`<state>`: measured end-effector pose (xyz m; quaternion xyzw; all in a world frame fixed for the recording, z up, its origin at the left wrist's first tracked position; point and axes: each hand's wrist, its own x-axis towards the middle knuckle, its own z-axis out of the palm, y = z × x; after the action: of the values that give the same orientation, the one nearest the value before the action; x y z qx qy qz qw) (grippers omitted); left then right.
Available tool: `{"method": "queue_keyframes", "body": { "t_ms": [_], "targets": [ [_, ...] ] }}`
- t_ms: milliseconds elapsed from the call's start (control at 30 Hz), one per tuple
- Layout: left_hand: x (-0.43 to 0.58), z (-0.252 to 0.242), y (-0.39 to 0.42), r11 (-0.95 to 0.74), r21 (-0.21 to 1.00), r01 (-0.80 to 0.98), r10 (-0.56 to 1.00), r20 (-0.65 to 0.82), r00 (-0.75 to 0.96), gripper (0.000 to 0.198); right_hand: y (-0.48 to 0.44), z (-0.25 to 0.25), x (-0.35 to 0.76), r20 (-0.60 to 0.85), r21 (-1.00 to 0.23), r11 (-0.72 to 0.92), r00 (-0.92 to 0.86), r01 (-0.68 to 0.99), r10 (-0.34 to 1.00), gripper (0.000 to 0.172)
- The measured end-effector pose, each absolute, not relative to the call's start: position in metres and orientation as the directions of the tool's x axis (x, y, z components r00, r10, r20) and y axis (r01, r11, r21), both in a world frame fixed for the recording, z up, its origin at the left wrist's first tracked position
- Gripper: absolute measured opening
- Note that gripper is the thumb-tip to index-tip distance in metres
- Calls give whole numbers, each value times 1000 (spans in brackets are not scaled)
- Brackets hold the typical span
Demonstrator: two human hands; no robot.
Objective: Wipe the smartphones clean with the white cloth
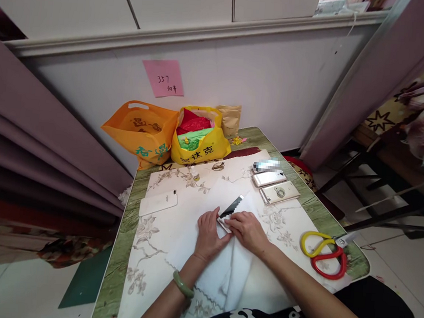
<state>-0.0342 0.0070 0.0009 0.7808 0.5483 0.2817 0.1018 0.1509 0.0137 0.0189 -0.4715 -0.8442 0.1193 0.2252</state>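
Note:
On white cloth (232,273) lies a slim, phone-like object (232,206) with a dark face and a white far end. A wavy-edged piece of the cloth covers part of its right side. My left hand (208,234) is closed around its near left edge, thumb and forefinger apart on either side. My right hand (247,231) presses its bent fingers together on the cloth over the near end, close to my left thumb. My fingers hide the near part of the object.
A white phone (159,203) lies left; two pale phones (279,192) and a blurred item (266,165) lie right. Scissors (324,253) rest at the table's right edge. An orange bag (137,128) and a yellow bag of fabric (201,146) stand at the back, beside a small bottle (195,173).

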Motion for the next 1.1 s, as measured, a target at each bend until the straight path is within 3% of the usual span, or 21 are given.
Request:
{"method": "queue_keyframes", "body": {
  "t_ms": [67, 200, 300, 433, 533, 600, 667, 800, 867, 1000, 1100],
  "targets": [
    [-34, 2, 7, -373, 472, 799, 918, 311, 245, 78, 16, 16, 170, 281, -412, 454, -363, 790, 888, 23],
    [-33, 4, 9, -371, 467, 802, 921, 298, 252, 77, 44, 17, 183, 243, -349, 126, -41, 928, 969, 23],
    [-33, 4, 8, -362, 474, 803, 924, 298, 241, 77, 54, 21, 166, 216, -309, 62, 6, 949, 976, 26],
    [-34, 3, 7, -359, 486, 797, 926, 293, 238, 80, 30, 22, 148, 225, -320, 248, -181, 914, 957, 35],
    [-34, 2, 7, -363, 489, 793, 924, 299, 239, 80, 5, 18, 157, 257, -383, 490, -420, 783, 871, 36],
    [-34, 3, 7, -367, 488, 792, 923, 300, 242, 81, -4, 15, 172, 283, -424, 570, -494, 704, 822, 34],
    [-34, 3, 8, -370, 483, 793, 921, 302, 246, 82, -6, 14, 189, 315, -455, 558, -461, 694, 830, 33],
    [-34, 2, 8, -374, 480, 794, 919, 310, 245, 81, -6, 27, 210, 413, -471, 381, -183, 796, 892, 43],
    [-35, 2, 8, -373, 483, 793, 919, 308, 245, 81, -15, 36, 208, 418, -461, 404, -208, 790, 884, 45],
    [-35, 1, 9, -381, 478, 792, 916, 312, 252, 78, -44, 47, 179, 196, -452, 596, -578, 664, 792, 51],
    [-35, 2, 9, -382, 478, 791, 915, 319, 249, 77, -57, 49, 162, 57, -411, 580, -615, 703, 786, 56]
  ]
}}
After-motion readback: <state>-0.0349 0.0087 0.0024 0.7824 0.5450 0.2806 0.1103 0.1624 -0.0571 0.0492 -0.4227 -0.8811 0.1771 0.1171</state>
